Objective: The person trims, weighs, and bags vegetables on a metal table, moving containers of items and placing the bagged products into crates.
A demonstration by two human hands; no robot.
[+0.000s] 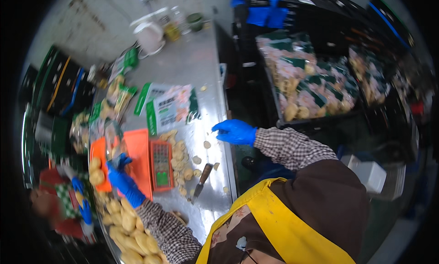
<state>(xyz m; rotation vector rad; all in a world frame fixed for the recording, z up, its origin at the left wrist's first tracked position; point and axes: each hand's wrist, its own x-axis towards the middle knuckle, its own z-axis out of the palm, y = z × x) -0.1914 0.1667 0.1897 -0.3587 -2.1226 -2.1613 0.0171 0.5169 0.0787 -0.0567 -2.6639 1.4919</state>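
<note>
My left hand [124, 180], in a blue glove, grips the near end of a printed clear plastic bag [114, 135] over the orange tray of a scale [137, 157]. The bag's contents are blurred. My right hand [235, 132], also gloved in blue, is held over the near edge of the steel table, its fingers slightly curled with nothing in them. Beside the scale's keypad [161, 164] lie pale slices and small pieces [179, 156]. A knife with a wooden handle [202, 181] lies nearer me. Peeled yellowish tubers [132, 236] are heaped at the left.
Flat printed bags [171, 104] lie on the steel table [185, 65]. Filled bags [118, 96] stand along its far side. At the right, a black crate [279, 116] holds filled bags [308, 89]. A co-worker [68, 202] with blue gloves holds a yellowish piece across the table.
</note>
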